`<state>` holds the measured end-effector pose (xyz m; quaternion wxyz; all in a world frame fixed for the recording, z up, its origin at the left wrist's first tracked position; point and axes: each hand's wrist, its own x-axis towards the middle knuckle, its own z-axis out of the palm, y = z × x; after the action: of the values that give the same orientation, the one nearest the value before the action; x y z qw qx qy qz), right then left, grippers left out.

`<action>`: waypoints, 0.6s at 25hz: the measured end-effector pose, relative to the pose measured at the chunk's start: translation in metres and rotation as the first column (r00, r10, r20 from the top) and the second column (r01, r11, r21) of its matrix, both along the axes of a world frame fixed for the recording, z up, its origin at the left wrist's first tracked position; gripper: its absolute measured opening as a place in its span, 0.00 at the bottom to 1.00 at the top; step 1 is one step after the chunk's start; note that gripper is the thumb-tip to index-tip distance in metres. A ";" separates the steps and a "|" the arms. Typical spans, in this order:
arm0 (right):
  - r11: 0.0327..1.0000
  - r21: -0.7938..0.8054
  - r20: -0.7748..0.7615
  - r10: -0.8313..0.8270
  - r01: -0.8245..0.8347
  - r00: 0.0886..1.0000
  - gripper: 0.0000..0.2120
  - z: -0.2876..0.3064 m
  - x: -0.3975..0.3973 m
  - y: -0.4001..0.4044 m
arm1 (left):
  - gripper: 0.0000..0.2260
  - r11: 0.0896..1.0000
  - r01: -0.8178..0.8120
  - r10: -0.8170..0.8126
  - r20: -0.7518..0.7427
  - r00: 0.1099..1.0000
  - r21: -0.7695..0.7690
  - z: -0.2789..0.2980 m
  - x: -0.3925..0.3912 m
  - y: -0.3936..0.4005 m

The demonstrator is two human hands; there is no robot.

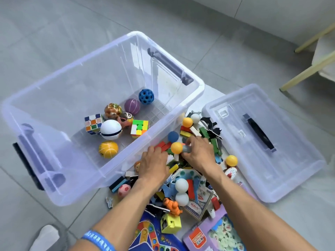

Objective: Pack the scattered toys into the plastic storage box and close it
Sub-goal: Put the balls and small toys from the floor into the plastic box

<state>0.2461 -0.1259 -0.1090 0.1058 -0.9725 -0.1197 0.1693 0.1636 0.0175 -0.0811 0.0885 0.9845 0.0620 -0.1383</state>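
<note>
The big clear storage box sits open on the floor, a few balls and cubes already at its bottom. Its lid lies off to the right, so closing is a long way off. Between them, the toy pile is still thick. Both hands are in it: left hand curled over blocks, though I can't tell what it grips; right hand pinching something greyish beside an orange ball. Next: lift, swing left, drop in.
</note>
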 end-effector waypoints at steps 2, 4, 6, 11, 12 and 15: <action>0.989 0.147 -0.035 -0.025 0.030 0.999 0.10 0.004 -0.009 -0.003 | 0.10 0.987 -0.084 0.098 0.098 0.990 -0.139 -0.004 -0.014 0.001; 0.948 0.297 -0.056 -0.101 0.113 0.993 0.08 0.017 -0.021 -0.006 | 0.12 0.813 -0.336 0.379 -0.006 0.926 -0.476 0.007 -0.025 0.000; 0.815 0.503 -0.156 -0.243 0.288 0.958 0.05 0.036 -0.030 -0.008 | 0.11 0.494 -0.511 0.548 -0.205 0.811 -0.703 0.023 -0.038 -0.002; -0.084 0.561 -0.818 -0.215 0.824 0.534 0.11 0.098 -0.083 -0.008 | 0.04 -0.097 -0.606 0.610 -0.528 0.591 -0.790 0.079 -0.097 -0.014; -0.198 0.459 -0.888 -0.125 0.866 0.442 0.13 0.107 -0.102 -0.007 | 0.02 -0.223 -0.574 0.609 -0.572 0.549 -0.788 0.090 -0.111 -0.016; -0.303 0.214 -0.969 0.057 0.929 0.242 0.16 0.138 -0.146 0.001 | 0.03 -0.451 -0.461 0.614 -0.641 0.461 -0.764 0.128 -0.143 -0.016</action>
<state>0.1001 -0.1246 0.0293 0.8037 -0.3633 0.3471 0.3187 0.0206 0.0012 0.0467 0.7881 0.4285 0.4417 -0.0127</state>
